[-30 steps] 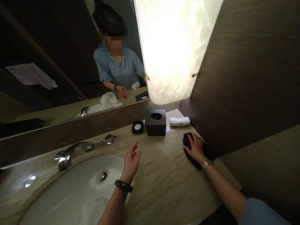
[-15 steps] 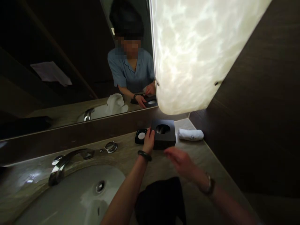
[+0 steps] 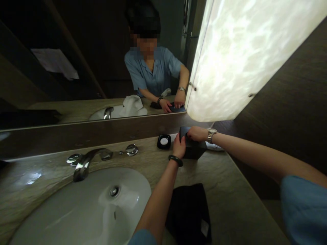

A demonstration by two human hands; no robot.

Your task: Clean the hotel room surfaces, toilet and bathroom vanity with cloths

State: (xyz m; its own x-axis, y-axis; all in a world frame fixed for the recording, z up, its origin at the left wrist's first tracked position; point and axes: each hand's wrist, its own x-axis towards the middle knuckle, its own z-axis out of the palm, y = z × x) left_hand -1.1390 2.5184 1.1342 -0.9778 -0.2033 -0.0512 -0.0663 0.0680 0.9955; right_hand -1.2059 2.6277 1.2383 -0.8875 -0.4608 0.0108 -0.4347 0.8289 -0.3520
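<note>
You grip the black tissue box (image 3: 192,149) from both sides: left hand (image 3: 179,147) closed on its near face, right hand (image 3: 196,133) clamped on top. Next calls for lifting it clear of the soap dish (image 3: 164,141) just left of your left hand.

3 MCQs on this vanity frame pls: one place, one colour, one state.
1. Where does the dark cloth lie?
A. in the basin
B. on the counter, nearer the camera than the box
C. on the faucet

2. Colour of the tissue box?
A. black
B. white
C. red

3. What are the hands doing?
A. both on the box
B. both hanging free
C. both on the cloth

1 B: it lies flat on the counter.
2 A: black sides.
3 A: left hand and right hand grip it.
</note>
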